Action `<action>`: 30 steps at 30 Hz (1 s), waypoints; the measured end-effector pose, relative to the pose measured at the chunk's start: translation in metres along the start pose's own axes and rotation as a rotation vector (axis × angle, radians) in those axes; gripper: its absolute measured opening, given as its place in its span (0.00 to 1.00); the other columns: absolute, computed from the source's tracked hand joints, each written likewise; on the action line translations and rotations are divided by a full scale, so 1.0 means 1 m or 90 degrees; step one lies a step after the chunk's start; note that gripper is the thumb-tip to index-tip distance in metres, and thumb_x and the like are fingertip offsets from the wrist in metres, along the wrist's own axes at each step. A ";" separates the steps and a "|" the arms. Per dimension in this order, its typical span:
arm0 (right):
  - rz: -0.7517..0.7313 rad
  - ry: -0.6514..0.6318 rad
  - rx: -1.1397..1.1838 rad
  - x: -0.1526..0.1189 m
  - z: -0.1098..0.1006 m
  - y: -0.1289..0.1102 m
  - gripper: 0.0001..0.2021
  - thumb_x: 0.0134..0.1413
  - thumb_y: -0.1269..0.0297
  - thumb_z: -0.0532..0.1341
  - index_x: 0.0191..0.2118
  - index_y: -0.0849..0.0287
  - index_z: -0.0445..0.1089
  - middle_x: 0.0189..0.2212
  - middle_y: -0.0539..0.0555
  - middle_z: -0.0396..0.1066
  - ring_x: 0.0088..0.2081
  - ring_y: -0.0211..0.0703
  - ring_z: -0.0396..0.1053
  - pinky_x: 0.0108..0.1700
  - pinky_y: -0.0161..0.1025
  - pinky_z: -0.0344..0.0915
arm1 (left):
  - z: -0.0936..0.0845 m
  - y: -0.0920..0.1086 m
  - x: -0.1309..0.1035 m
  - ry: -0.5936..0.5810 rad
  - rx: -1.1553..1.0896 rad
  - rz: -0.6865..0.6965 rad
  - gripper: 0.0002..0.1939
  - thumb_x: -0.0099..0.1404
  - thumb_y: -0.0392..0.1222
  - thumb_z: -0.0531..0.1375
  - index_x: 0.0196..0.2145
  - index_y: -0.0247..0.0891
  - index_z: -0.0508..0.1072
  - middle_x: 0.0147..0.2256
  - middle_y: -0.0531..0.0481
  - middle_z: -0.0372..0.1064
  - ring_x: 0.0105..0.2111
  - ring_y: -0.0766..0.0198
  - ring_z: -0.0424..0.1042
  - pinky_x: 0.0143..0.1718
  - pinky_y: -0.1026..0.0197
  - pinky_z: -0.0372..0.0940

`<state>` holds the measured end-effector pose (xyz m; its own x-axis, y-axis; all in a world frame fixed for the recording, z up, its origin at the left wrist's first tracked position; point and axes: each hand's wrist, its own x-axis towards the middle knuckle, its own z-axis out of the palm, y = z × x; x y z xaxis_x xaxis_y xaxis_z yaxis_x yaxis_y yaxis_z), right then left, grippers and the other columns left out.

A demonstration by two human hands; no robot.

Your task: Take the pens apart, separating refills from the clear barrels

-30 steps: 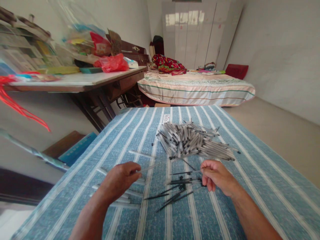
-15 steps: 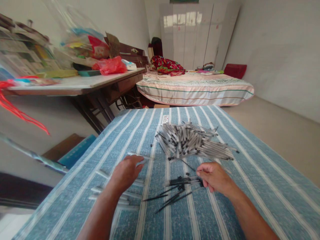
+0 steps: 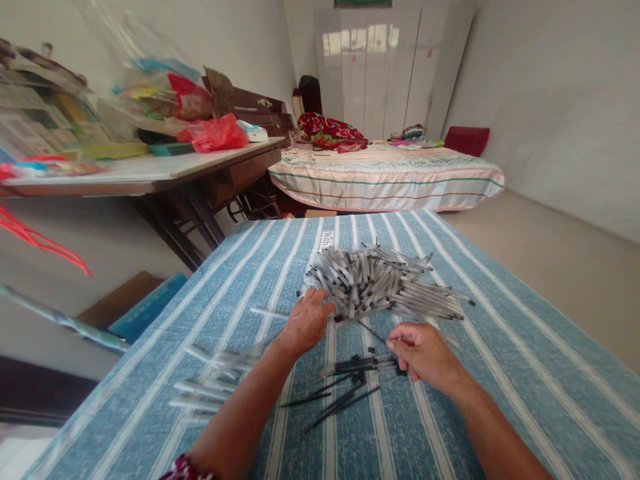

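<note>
A big heap of translucent pens (image 3: pixel 365 283) with black ends lies on the striped cloth. At its near left edge is my left hand (image 3: pixel 307 321), fingers apart and apparently holding nothing. My right hand (image 3: pixel 425 353) pinches a thin black pen refill (image 3: pixel 373 332) between thumb and fingertips, pointing up and left toward the heap. Just left of and below that hand lie several loose black refills (image 3: pixel 350 367) and a small black cap (image 3: pixel 371 350). Clear whitish pen barrels (image 3: pixel 200 387) are spread by my left forearm, which covers some of them. One more barrel (image 3: pixel 267 312) lies apart, left of my left hand.
The blue striped cloth (image 3: pixel 240 267) covers the table. Beyond its far edge stands a bed (image 3: pixel 390 177). A side desk (image 3: pixel 150 177) with plastic bags is at the left, and a blue box (image 3: pixel 145 307) is below it.
My left hand has moved right, from above the loose barrels to the left edge of the heap. My right hand keeps its pinch on the refill in nearly the same place.
</note>
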<state>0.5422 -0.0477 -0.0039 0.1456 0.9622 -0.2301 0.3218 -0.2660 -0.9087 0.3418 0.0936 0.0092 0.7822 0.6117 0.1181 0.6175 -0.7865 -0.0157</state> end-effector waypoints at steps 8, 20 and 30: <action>-0.009 0.008 0.004 0.000 0.002 0.001 0.07 0.48 0.61 0.56 0.26 0.58 0.66 0.13 0.45 0.63 0.11 0.33 0.58 0.14 0.29 0.50 | -0.009 -0.001 0.006 -0.048 0.030 0.070 0.09 0.56 0.29 0.52 0.31 0.37 0.70 0.34 0.47 0.65 0.38 0.58 0.62 0.41 0.57 0.60; -0.040 0.029 0.033 0.001 0.007 0.003 0.09 0.49 0.58 0.57 0.26 0.58 0.66 0.13 0.45 0.62 0.11 0.31 0.57 0.15 0.29 0.52 | -0.020 0.008 0.001 -0.024 0.039 0.088 0.10 0.62 0.32 0.48 0.32 0.36 0.68 0.33 0.46 0.64 0.36 0.59 0.62 0.40 0.57 0.59; -0.100 -0.018 0.138 -0.013 0.031 -0.011 0.21 0.54 0.47 0.52 0.22 0.61 0.62 0.13 0.47 0.64 0.11 0.31 0.59 0.14 0.27 0.52 | -0.041 0.061 -0.042 0.083 -0.075 0.162 0.09 0.64 0.33 0.49 0.36 0.38 0.68 0.33 0.48 0.63 0.35 0.61 0.61 0.36 0.60 0.59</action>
<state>0.5076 -0.0555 -0.0022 0.0823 0.9928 -0.0866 0.1297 -0.0968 -0.9868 0.3429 0.0164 0.0442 0.8885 0.3841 0.2510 0.3835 -0.9220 0.0532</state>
